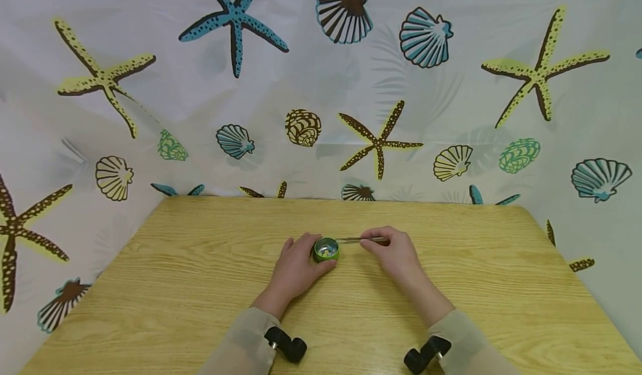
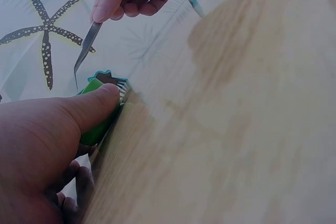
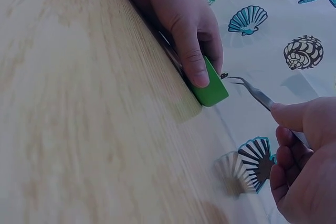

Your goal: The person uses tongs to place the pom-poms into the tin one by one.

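Observation:
A small round green cup [image 1: 327, 258] with a shiny metallic inside stands on the table in the head view. Small yellow and bluish bits lie in it, too small to make out. My left hand [image 1: 297, 268] grips its side, thumb at the near wall and fingers at the far left. To the right, my right hand [image 1: 393, 252] pinches a pair of silver tweezers [image 1: 353, 240] between thumb and fingers. Their bent tips point left at the cup's rim. In the right wrist view the tips of the tweezers [image 3: 254, 92] stand slightly apart, just off the green wall.
The wooden table [image 1: 200, 286] spreads out around both hands. Behind it and at the sides hangs a white cloth [image 1: 281, 85] printed with starfish and shells. Black camera mounts [image 1: 287, 344] sit on both wrists over beige sleeves.

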Motion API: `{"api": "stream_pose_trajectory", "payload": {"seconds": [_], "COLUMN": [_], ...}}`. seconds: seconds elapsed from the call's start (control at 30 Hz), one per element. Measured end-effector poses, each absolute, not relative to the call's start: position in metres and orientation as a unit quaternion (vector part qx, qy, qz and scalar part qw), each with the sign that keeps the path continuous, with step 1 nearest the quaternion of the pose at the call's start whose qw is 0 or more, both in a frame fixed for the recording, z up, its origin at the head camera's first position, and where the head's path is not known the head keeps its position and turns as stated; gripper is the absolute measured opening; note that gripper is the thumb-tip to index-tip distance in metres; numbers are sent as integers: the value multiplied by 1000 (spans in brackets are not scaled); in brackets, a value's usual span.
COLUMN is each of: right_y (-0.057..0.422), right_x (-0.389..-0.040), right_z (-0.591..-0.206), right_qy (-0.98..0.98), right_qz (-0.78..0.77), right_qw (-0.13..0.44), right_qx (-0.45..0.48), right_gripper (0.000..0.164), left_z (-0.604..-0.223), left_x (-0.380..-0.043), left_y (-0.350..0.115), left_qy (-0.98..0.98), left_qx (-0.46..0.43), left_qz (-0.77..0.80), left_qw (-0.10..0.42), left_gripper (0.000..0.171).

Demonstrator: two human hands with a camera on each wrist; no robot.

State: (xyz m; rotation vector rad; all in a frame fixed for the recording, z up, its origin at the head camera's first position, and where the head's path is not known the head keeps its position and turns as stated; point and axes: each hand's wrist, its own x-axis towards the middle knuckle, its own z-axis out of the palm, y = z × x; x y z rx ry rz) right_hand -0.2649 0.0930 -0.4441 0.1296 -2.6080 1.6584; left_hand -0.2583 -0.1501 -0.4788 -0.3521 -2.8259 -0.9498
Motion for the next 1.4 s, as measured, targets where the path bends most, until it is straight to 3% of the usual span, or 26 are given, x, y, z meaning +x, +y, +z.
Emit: {"api": "stream_pose_trajectory", "payload": {"seconds": [1.4], "right_y": [179], "right_x": [-298], "right_z": [-458], "right_qy": [-854], "right_qz": [516], "right_qw": [58], "right_qx": [-36], "right_gripper": [27], "left_z": [-477], "left_x": [-257], "left_y": [-150], "left_qy": [-935], "left_qx": [-122], "left_qz": [-326], "left_qw": [73], "left_gripper": [67]}}
